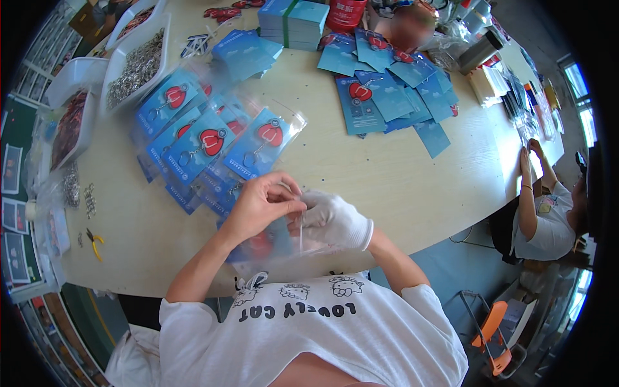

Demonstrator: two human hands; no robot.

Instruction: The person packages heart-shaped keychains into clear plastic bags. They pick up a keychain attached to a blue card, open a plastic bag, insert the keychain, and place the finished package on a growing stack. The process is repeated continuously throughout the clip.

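Note:
Close in front of my body, a clear plastic bag (301, 248) with a blue card and something red in it is gripped at its upper edge. My bare left hand (263, 203) pinches that edge between thumb and fingertips. Touching it from the other side is my right hand (335, 219), in a white knit glove, its fingers curled on the bag. Just beyond my left hand lies a loose heap of bagged blue cards (213, 138), each with a red keychain and a metal ring.
Blue cards with red keychains (393, 93) spread at the far right, near a banded card stack (293, 24). White bins (135, 64) of metal rings and red pieces line the left. Yellow-handled pliers (95, 244) lie near the left edge. Another person (548, 213) works at right.

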